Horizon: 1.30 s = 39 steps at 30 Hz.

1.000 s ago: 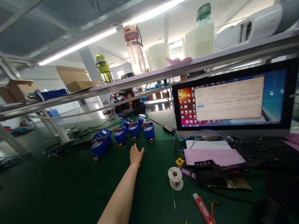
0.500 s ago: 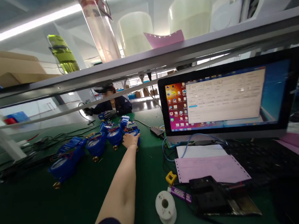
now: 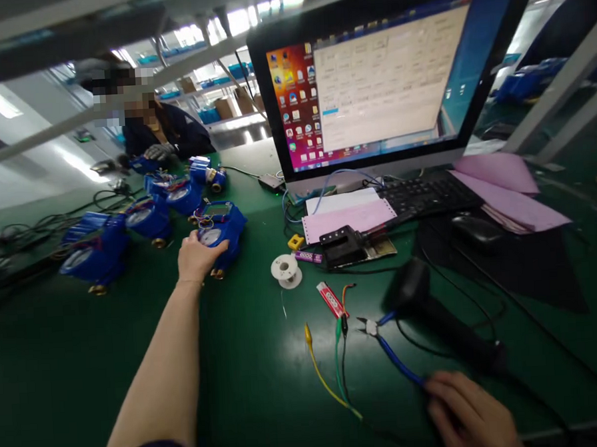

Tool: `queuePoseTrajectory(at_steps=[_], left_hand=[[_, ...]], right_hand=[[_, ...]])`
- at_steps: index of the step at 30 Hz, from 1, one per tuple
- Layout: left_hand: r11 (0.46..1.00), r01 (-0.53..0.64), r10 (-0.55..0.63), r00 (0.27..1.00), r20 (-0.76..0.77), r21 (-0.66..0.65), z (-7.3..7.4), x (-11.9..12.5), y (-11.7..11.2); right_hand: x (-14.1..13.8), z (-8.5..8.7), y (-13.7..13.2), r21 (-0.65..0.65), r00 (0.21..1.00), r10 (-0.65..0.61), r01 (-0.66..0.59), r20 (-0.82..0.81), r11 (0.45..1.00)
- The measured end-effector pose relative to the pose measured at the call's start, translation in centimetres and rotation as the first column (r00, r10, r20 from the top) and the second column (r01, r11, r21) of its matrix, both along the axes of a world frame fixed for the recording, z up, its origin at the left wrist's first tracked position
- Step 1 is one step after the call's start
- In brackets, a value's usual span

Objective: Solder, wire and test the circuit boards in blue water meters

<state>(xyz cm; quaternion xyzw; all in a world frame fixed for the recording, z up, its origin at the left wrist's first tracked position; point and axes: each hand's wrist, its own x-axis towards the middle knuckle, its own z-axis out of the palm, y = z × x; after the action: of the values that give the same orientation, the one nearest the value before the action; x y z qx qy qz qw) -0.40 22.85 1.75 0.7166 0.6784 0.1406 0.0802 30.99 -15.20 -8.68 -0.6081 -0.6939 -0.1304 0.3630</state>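
My left hand (image 3: 200, 255) is closed around a blue water meter (image 3: 235, 228), thumb on its near side and fingers by the round dial. Wires show in the open top of the meter, and a brass fitting is at its near end. At the lower right, my right hand (image 3: 471, 414) has its fingers curled at the end of one blue handle of a pair of wire cutters (image 3: 398, 360). The cutters' jaws are apart, and the other handle runs behind a black barcode scanner (image 3: 448, 322). Several more blue water meters (image 3: 97, 251) stand left of and beyond my left hand.
A solder spool (image 3: 285, 271), a red-and-white strip (image 3: 331, 299) and clip leads (image 3: 313, 356) lie mid-table. Behind are pink paper (image 3: 348, 219), a keyboard (image 3: 427, 195), a mouse (image 3: 478, 231) and a monitor (image 3: 376, 173). Across the table sits a person (image 3: 173, 130) with gloved hands.
My left hand has brought one water meter nearer, away from the row. My view has swung down and right, bringing my right hand, the cutters and the scanner into sight.
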Motion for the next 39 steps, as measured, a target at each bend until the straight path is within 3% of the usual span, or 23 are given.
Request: queuePoseTrajectory(at_steps=[5,8,12,15,18,23,27,30,33,36,39], left_hand=[[0.998,0.052,-0.053,0.998,-0.018,-0.036,-0.1,-4.8,-10.5],[0.989,0.134,-0.134,0.991,0.009,-0.059,-0.3,-7.7,-16.4],[0.960,0.274,-0.268,0.959,0.091,-0.064,-0.6,-10.9,-22.2],[0.926,0.375,-0.365,0.919,0.149,-0.040,-0.8,-12.1,-24.6],[0.920,0.390,-0.380,0.911,0.161,-0.035,-0.8,-11.9,-25.6],[0.961,0.274,-0.264,0.952,0.156,-0.042,-0.3,-9.7,-26.0],[0.982,0.182,-0.172,0.968,0.181,-0.040,0.5,-7.2,-25.9],[0.986,0.166,-0.159,0.970,0.185,-0.023,1.3,-5.5,-25.6],[0.964,0.266,-0.263,0.940,0.217,0.014,1.6,-4.5,-24.8],[0.926,0.374,-0.374,0.900,0.224,0.045,1.4,-4.2,-23.7],[0.900,0.434,-0.430,0.877,0.215,0.028,1.5,-4.4,-22.9]], right_hand=[[0.0,1.5,0.7,-0.117,0.995,-0.025,0.013,-0.098,0.993],[1.0,2.5,1.5,-0.239,0.996,0.023,-0.044,-0.088,0.970],[3.0,3.5,3.5,-0.475,0.989,0.081,-0.131,-0.124,0.870],[4.3,3.9,5.2,-0.608,0.996,-0.024,-0.034,-0.087,0.793],[4.8,4.3,6.4,-0.675,0.997,-0.076,0.048,-0.012,0.736],[4.4,5.0,7.8,-0.800,0.981,0.161,-0.007,0.112,0.600],[3.9,5.6,8.3,-0.817,0.941,0.269,0.012,0.203,0.576],[3.7,5.5,8.3,-0.800,0.908,0.323,0.021,0.266,0.600],[3.6,5.1,8.8,-0.749,0.858,0.335,0.083,0.390,0.657],[3.7,5.9,9.8,-0.642,0.811,0.300,0.118,0.503,0.757],[3.2,8.6,11.0,-0.471,0.806,0.268,0.015,0.528,0.882]])
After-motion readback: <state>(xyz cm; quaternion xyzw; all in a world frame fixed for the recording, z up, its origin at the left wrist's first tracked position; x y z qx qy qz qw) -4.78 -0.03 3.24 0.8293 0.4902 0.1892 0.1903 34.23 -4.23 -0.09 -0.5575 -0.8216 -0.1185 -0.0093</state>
